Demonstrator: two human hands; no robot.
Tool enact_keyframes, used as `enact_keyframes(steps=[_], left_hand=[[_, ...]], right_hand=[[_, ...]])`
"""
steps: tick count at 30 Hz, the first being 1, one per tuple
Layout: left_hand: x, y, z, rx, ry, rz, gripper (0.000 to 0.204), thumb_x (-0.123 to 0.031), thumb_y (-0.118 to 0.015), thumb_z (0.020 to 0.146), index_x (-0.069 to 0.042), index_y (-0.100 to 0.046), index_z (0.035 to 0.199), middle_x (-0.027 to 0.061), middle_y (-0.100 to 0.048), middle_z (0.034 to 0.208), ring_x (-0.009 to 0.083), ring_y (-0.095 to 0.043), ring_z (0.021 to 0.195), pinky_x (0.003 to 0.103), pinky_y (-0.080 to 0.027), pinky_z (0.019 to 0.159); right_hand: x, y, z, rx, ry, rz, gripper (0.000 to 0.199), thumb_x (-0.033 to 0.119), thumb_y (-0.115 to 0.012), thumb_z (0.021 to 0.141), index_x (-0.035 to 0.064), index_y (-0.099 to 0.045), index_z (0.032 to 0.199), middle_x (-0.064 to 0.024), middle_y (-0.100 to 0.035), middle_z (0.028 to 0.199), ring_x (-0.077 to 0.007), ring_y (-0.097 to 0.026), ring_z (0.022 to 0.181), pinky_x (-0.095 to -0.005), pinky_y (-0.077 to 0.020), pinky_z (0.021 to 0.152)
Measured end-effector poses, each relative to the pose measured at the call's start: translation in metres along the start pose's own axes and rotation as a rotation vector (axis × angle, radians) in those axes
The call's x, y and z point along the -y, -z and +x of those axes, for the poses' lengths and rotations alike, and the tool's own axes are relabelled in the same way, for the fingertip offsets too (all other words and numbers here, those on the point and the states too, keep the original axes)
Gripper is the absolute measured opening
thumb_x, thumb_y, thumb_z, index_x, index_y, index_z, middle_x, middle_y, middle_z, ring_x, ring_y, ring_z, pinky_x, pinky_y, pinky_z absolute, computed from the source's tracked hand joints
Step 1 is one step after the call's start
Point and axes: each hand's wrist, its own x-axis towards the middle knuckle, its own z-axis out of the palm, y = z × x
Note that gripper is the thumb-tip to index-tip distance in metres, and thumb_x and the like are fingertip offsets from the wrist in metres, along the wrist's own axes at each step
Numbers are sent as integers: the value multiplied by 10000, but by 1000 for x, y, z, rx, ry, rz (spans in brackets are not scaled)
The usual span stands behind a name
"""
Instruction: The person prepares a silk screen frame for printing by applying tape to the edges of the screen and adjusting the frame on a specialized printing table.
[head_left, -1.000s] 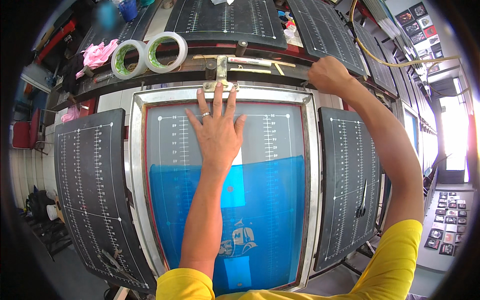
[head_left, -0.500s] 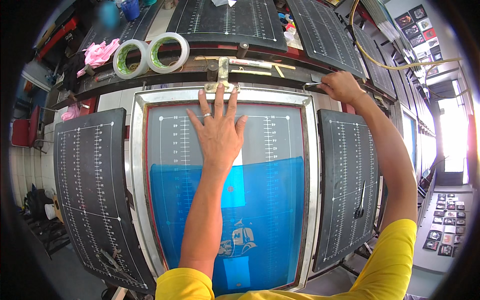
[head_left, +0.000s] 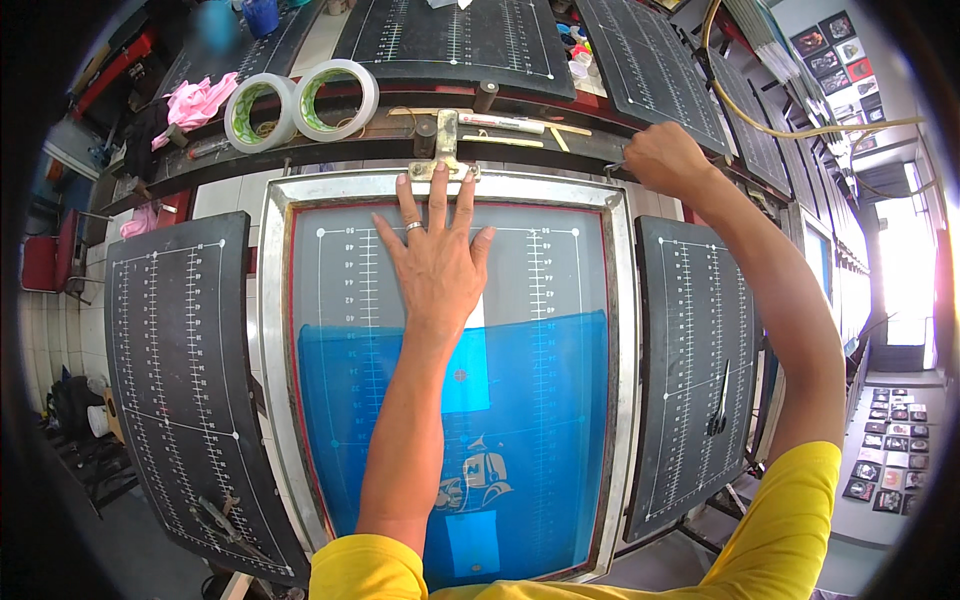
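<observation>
My left hand (head_left: 440, 265) lies flat with its fingers spread over the far end of a silk-screen frame (head_left: 622, 340). Its fingertips reach the metal rim beside a worn clamp bracket (head_left: 447, 148). The mesh is coated blue (head_left: 545, 400) in its nearer part and bears a scooter design (head_left: 480, 482). Beneath it shows a dark board with white ruler marks. Beyond the frame's far right corner, my right hand (head_left: 665, 160) is closed in a fist at the dark rail. A small metal thing pokes out by its fingers, mostly hidden, its kind unclear.
Dark ruled boards flank the frame on the left (head_left: 180, 380) and right (head_left: 695, 370); scissors (head_left: 718, 405) lie on the right one. Two tape rolls (head_left: 338, 100), a marker (head_left: 500, 124) and thin sticks rest along the rail (head_left: 590, 150). A yellowish hose (head_left: 770, 130) hangs at upper right.
My right hand has turned and shifted slightly left and up, covering more of the small metal thing. The left hand stays in place on the frame.
</observation>
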Motion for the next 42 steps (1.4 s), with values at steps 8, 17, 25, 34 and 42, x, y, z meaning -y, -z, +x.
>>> enact_keyframes(steps=[8, 17, 25, 34, 42], left_hand=[[0, 0, 0, 3, 2, 18, 582, -490, -500, 980, -257, -409, 1505, 27, -218, 1618, 421, -138, 1486, 728, -182, 1128], [0, 1, 0, 7, 4, 14, 575, -485, -490, 987, -258, -405, 1507, 28, -215, 1621, 423, -138, 1486, 729, -182, 1124], [-1, 3, 1, 11, 6, -3, 580, -472, -515, 979, -256, -406, 1506, 34, -225, 1617, 426, -144, 1484, 729, -185, 1123], [2, 4, 0, -13, 6, -18, 567, -467, -529, 973, -237, -446, 1484, 41, -254, 1606, 422, -153, 1482, 728, -179, 1126], [1, 1, 0, -21, -1, -26, 561, -479, -518, 974, -230, -466, 1474, 43, -253, 1609, 421, -143, 1485, 727, -172, 1128]], right_hand=[[20, 24, 25, 45, -8, -81, 147, 128, -626, 819, 111, -766, 776, -95, -741, 803, -255, -732, 786, -359, -558, 659], [26, 28, 30, 108, -19, -100, 149, 126, -624, 837, 106, -770, 811, -76, -748, 841, -240, -733, 823, -349, -557, 674], [19, 23, 19, -4, 10, -33, 96, 113, -665, 758, 81, -746, 718, -119, -721, 744, -279, -721, 724, -386, -554, 628], [-1, 1, 0, 67, -117, 128, 237, 261, -638, 851, 59, -735, 773, -149, -713, 756, -330, -709, 748, -442, -559, 681], [-8, -66, -28, -235, -206, 448, 350, 382, -604, 918, 70, -681, 778, -155, -669, 737, -370, -651, 738, -500, -489, 664]])
